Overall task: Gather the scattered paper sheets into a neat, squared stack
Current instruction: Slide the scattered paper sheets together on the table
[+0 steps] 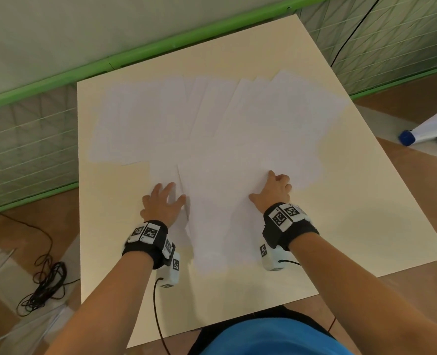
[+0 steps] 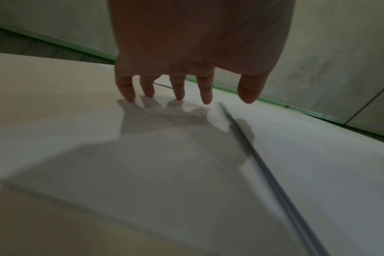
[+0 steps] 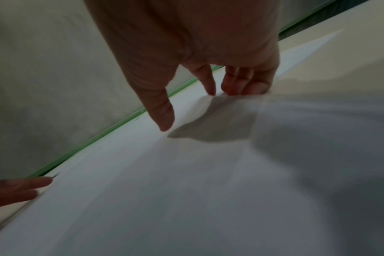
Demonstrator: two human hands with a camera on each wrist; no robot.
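Several white paper sheets (image 1: 212, 119) lie fanned and overlapping across the far half of a cream table (image 1: 366, 226). A nearer sheet (image 1: 222, 213) lies lengthwise between my hands. My left hand (image 1: 161, 203) is spread, its fingertips (image 2: 178, 97) resting on a sheet (image 1: 163, 172) just left of the near sheet's slightly raised left edge (image 2: 263, 164). My right hand (image 1: 273, 190) presses its fingertips (image 3: 210, 90) down on the paper at the near sheet's right side, thumb (image 3: 164, 121) stretched out. Neither hand holds a sheet.
A green-framed mesh fence (image 1: 135, 55) runs behind and to the left of the table. A coiled black cable (image 1: 43, 285) lies on the floor at left. A white object with a blue cap (image 1: 417, 131) lies on the floor at right. Bare tabletop shows at the near right.
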